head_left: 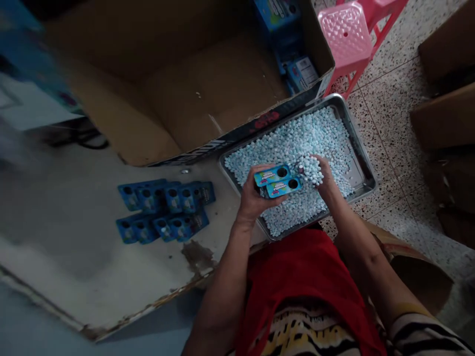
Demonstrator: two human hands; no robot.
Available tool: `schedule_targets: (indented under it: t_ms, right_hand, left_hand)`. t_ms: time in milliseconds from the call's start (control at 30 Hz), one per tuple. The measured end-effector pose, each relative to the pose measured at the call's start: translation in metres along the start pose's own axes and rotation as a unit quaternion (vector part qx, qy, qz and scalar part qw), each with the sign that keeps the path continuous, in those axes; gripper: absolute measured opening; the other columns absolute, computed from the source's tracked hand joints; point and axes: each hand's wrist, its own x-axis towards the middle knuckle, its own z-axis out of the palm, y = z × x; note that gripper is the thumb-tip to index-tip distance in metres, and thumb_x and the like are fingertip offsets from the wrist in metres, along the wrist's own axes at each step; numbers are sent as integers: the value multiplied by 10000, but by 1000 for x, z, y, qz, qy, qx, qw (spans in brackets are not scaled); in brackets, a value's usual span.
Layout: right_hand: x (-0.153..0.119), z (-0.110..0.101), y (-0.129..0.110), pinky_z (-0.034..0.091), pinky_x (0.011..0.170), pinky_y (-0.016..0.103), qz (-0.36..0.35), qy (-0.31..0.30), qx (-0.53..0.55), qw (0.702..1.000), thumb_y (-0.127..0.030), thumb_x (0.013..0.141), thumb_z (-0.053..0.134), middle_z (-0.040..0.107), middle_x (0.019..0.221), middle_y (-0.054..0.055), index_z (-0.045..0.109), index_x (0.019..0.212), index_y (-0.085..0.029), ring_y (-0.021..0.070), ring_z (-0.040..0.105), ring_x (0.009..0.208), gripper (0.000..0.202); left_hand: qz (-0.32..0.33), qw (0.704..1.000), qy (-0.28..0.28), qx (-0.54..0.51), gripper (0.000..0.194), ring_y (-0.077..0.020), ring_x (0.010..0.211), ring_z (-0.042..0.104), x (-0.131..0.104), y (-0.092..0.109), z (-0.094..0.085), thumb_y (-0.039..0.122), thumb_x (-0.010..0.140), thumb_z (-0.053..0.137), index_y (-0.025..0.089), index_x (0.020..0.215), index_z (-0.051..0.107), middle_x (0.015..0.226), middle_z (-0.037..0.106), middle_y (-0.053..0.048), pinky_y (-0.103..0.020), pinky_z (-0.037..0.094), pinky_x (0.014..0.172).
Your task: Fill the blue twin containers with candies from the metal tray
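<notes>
My left hand [250, 199] is closed around two small blue candy boxes [272, 176], side by side, each with a dark round hole in its top face. Heaped in my right hand [324, 176] are small pale candies [310, 169], right beside the boxes' holed ends. Both hands are above a metal tray [365, 185] spread with the same white and light-blue candies [297, 133]. The tray's bare bottom shows at its right end. To the left, on the table, several more blue boxes [163, 195] stand in two rows.
A large open cardboard box [208, 94] stands behind the tray, with several blue packs [302, 74] in its right corner. A pink plastic stool [345, 32] is at the back right. Brown cartons [445, 118] line the right side. The worn table [92, 267] has a chipped front edge.
</notes>
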Motion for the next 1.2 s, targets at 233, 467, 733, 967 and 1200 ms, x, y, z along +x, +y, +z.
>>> schedule_targets:
  t_ms: [233, 467, 733, 967, 1200]
  right_hand:
    - [-59, 38, -48, 671, 782, 436, 25, -65, 173, 982, -639, 761, 705, 782, 917, 73, 706, 914, -266, 309, 779, 1062, 403]
    - [-75, 67, -44, 633, 836, 413, -6, -76, 237, 969, -675, 785, 695, 731, 880, 45, 626, 861, -268, 272, 754, 1042, 419]
    - [-82, 89, -65, 619, 876, 462, -137, -140, 163, 967, -743, 860, 595, 607, 790, 51, 587, 784, -276, 279, 717, 973, 474]
    - [-76, 95, -85, 597, 802, 430, -148, -176, 81, 970, -890, 847, 530, 626, 815, 46, 626, 765, -279, 217, 619, 753, 623]
    - [-82, 93, -81, 579, 859, 438, -194, -222, 43, 954, -847, 871, 585, 604, 738, 52, 656, 655, -272, 230, 600, 759, 618]
  left_hand:
    - [-29, 983, -73, 167, 765, -325, 1277, 719, -5, 2, -19, 290, 640, 966, 228, 1340, 662, 1348, 745, -97, -459, 560, 1152]
    - [-73, 975, -57, 202, 825, -335, 1207, 766, -11, -1, -28, 386, 643, 995, 237, 1369, 634, 1356, 769, -113, -452, 597, 1083]
    - [-27, 970, -37, 240, 775, -312, 1000, 809, -11, 17, -32, 583, 666, 942, 208, 1282, 658, 1104, 820, -79, -402, 628, 933]
    - [4, 969, -30, 247, 743, -283, 891, 802, -6, 30, -28, 609, 653, 941, 225, 1221, 654, 979, 811, -41, -353, 615, 832]
    - [8, 963, -24, 270, 781, -303, 949, 805, -1, 17, -25, 568, 608, 970, 239, 1247, 663, 1022, 814, -40, -353, 610, 869]
